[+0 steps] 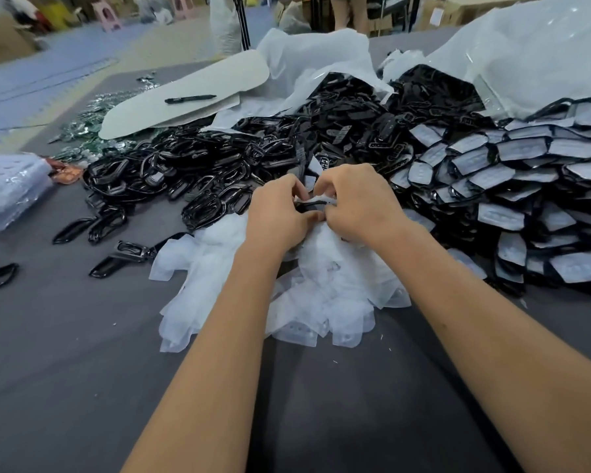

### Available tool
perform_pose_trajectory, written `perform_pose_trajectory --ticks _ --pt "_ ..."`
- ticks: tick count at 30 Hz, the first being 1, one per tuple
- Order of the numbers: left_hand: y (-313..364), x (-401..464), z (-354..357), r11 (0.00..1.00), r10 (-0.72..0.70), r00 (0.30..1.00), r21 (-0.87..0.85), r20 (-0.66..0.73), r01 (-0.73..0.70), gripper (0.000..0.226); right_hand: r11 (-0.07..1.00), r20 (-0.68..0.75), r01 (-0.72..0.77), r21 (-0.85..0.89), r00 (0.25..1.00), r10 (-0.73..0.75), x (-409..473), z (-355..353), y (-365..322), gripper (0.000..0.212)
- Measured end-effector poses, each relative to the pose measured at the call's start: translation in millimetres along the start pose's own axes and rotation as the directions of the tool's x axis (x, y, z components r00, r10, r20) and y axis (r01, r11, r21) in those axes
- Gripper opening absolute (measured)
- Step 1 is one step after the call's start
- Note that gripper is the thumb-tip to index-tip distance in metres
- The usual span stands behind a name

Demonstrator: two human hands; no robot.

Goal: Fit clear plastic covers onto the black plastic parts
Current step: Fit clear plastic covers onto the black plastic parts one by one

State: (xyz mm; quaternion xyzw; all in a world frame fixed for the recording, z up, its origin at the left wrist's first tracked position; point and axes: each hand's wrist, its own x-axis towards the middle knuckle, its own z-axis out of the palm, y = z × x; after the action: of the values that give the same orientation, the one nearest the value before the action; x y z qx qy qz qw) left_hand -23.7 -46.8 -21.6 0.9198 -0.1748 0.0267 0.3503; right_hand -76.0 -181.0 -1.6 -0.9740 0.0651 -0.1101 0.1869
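Observation:
My left hand point(280, 213) and my right hand point(355, 203) meet at the table's middle, fingers curled round one black plastic part point(306, 208) with a clear cover point(321, 199) against it. Most of that part is hidden by my fingers. Under my wrists lies a heap of loose clear covers point(321, 288). A big pile of bare black parts point(191, 169) spreads to the left and behind. Covered black parts point(509, 206) are stacked at the right.
A grey cloth table point(82, 370) holds everything. A black pen point(190, 99) lies on pale card sheets at the back left. White plastic bags point(526, 56) rise behind. A perforated clear-wrapped tray point(7, 189) sits at the left edge. Stray black parts point(116, 261) lie front left.

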Motion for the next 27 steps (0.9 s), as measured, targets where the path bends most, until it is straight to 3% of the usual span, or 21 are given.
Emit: perform_pose_trajectory --ticks 2,7,9,12,15,20,24,27 --pt "-1 -2 0 0.996 -0.031 0.999 -0.079 -0.028 0.028 0.038 0.997 -0.066 -0.038 0.074 0.997 0.042 3 -1 0 0.015" --pt "-1 -1 -5 0.968 -0.159 0.962 -0.227 -0.22 0.108 0.028 0.998 -0.248 -0.069 -0.003 0.967 0.066 24 3 10 0.017" --pt "0 -4 -6 0.971 -0.164 0.92 -0.222 -0.356 0.088 0.019 0.998 -0.244 -0.038 -0.059 0.97 0.022 34 8 14 0.028" --pt "2 -9 -6 0.977 -0.164 0.857 -0.203 -0.488 0.071 0.01 0.987 -0.121 0.015 -0.163 0.992 -0.035 47 16 18 0.042" --pt "3 -8 -3 0.981 -0.153 0.841 -0.185 -0.519 0.064 0.016 0.977 -0.035 0.066 -0.204 0.997 -0.074 56 20 22 0.036" --pt "8 -11 -2 0.97 -0.096 0.834 -0.238 -0.543 -0.044 0.034 0.992 -0.233 0.016 -0.128 0.971 -0.046 53 16 27 0.036" --pt "8 -13 2 0.941 0.018 0.898 -0.296 -0.439 -0.163 0.028 0.992 -0.279 0.039 0.12 0.96 -0.005 46 7 33 0.024" --pt "10 -13 5 0.956 0.042 0.923 -0.252 -0.383 -0.148 0.033 0.95 -0.328 0.062 0.307 0.944 0.045 30 0 34 0.016"
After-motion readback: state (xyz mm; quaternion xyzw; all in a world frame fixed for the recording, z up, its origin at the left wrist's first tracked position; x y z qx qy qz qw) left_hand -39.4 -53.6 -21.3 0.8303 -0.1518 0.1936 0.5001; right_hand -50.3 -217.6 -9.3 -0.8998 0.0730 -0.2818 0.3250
